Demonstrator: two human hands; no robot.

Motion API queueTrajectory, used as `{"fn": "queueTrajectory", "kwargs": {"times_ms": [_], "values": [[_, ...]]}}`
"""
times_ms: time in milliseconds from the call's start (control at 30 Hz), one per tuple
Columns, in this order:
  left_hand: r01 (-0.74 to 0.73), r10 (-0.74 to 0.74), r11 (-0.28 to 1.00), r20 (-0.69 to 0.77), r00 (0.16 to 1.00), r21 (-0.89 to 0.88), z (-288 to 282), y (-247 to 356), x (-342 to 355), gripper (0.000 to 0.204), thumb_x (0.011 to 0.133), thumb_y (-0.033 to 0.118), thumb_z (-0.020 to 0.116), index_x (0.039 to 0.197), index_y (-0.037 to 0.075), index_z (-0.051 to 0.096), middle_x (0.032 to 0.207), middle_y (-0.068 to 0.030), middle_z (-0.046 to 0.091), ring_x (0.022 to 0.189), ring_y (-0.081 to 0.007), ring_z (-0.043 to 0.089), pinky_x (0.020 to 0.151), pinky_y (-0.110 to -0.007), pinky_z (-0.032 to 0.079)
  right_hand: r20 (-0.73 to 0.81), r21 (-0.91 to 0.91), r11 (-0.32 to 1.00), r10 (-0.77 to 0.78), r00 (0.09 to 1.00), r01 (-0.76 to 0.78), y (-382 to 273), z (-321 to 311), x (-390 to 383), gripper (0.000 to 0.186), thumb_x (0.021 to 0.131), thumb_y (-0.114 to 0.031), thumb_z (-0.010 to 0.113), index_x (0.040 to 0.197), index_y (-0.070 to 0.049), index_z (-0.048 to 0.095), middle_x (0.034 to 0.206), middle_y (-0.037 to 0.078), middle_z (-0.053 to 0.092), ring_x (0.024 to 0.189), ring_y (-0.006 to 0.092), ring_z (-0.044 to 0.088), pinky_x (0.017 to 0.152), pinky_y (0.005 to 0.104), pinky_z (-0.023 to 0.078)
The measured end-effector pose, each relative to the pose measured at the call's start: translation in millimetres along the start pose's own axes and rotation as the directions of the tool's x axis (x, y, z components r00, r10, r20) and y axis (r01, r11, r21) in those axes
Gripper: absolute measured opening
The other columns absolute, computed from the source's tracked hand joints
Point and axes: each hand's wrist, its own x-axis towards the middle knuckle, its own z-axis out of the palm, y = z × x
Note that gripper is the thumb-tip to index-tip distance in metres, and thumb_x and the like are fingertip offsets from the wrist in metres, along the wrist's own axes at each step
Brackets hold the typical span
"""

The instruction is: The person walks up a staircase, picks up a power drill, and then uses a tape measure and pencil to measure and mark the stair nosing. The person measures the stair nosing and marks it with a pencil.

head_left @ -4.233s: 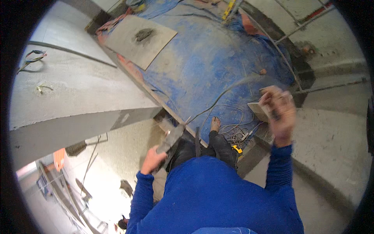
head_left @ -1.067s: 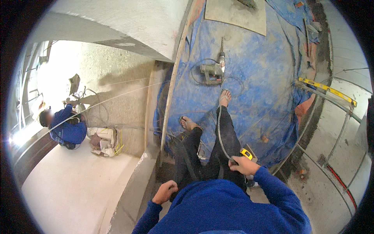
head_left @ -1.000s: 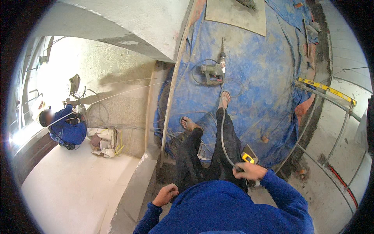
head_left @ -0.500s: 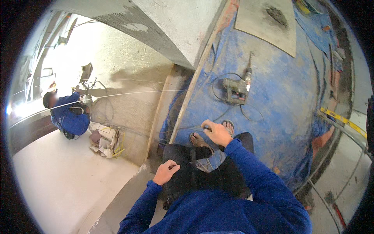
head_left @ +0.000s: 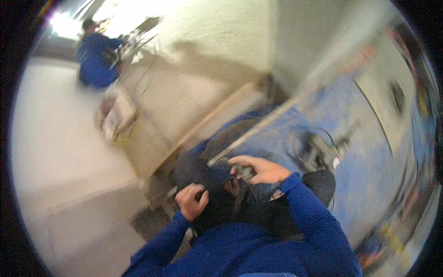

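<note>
Over my left knee, my left hand (head_left: 192, 201) is closed with its fingers curled and thumb bent in, and I see nothing in it. My right hand (head_left: 260, 170) is in front of my lap with its fingers bent round a small grey-green thing (head_left: 244, 171), too blurred to name. Dark trousers (head_left: 203, 217) cover my legs, and part of a foot (head_left: 232, 186) shows between them. Beyond my right hand, a power drill (head_left: 318, 151) with a long bit lies on the blue sheet (head_left: 355, 184), out of my grasp.
A flat pale board (head_left: 383, 99) with a dark patch lies at the far right. A wooden strip (head_left: 272, 121) edges the blue sheet. At the far left another person in blue (head_left: 98, 60) crouches near a sack of scraps (head_left: 117, 115). The picture is smeared by motion.
The view has swung, shifting the drill and board right and down and the other person upward. My right hand, earlier with nothing visible in it, now curls round a small thing. My left fingers remain curled.
</note>
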Motion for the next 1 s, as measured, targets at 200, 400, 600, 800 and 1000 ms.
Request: {"fn": "queueTrajectory", "kwargs": {"times_ms": [200, 400, 600, 800, 1000], "values": [[0.042, -0.051, 0.998, -0.214, 0.975, -0.046, 36, 3, -3, 0.019, 0.081, 0.028, 0.077, 0.085, 0.011, 0.070, 0.084, -0.0081, 0.071, 0.074, -0.0285, 0.070, 0.066, -0.039, 0.058, -0.149, -0.125, 0.992, -0.027, 0.989, 0.008, -3, -8, 52, 0.050, 0.092, -0.001, 0.067, 0.141, -0.006, 0.056, 0.119, 0.013, 0.069, 0.102, 0.0217, 0.068, 0.097, 0.0352, 0.052], [0.034, -0.101, 0.984, -0.384, 0.918, -0.178, 39, 11, -10, 0.017, 0.084, 0.025, 0.075, 0.086, 0.011, 0.066, 0.080, -0.0076, 0.067, 0.072, -0.0288, 0.068, 0.063, -0.040, 0.055, -0.361, -0.623, 0.777, -0.193, 0.913, -0.082, 7, -6, 67, 0.024, 0.095, -0.008, 0.069, 0.119, -0.003, 0.067, 0.109, 0.008, 0.068, 0.102, 0.0199, 0.062, 0.091, 0.0333, 0.048], [0.058, -0.274, 0.852, -0.347, 0.897, -0.520, 36, 11, -23, 0.011, 0.087, 0.016, 0.073, 0.086, 0.006, 0.068, 0.082, -0.0112, 0.066, 0.075, -0.0303, 0.067, 0.067, -0.038, 0.054, -0.208, -0.854, 0.518, -0.406, 0.890, 0.037, -11, 7, 71, 0.022, 0.095, -0.008, 0.071, 0.116, -0.003, 0.068, 0.111, 0.010, 0.070, 0.103, 0.0182, 0.063, 0.092, 0.0326, 0.049], [0.133, -0.642, 0.690, -0.517, 0.567, -0.711, 31, -19, -49, 0.012, 0.094, 0.014, 0.069, 0.090, 0.002, 0.070, 0.088, -0.0067, 0.070, 0.082, -0.0164, 0.065, 0.075, -0.033, 0.052, -0.223, -0.873, 0.486, -0.473, 0.852, 0.042, -26, 25, 98, 0.021, 0.094, -0.002, 0.070, 0.116, -0.002, 0.069, 0.109, 0.009, 0.072, 0.101, 0.0184, 0.066, 0.091, 0.0319, 0.050], [0.605, -0.845, 0.289, -0.495, -0.204, -0.742, 119, -139, -263, 0.023, 0.094, 0.020, 0.067, 0.101, -0.001, 0.071, 0.099, -0.0163, 0.073, 0.090, -0.0314, 0.069, 0.082, -0.040, 0.052, -0.089, -0.834, 0.542, -0.308, 0.947, 0.098, -7, 32, 111, 0.013, 0.094, -0.005, 0.072, 0.105, -0.001, 0.068, 0.101, 0.010, 0.067, 0.093, 0.0214, 0.064, 0.086, 0.0315, 0.050]]}}
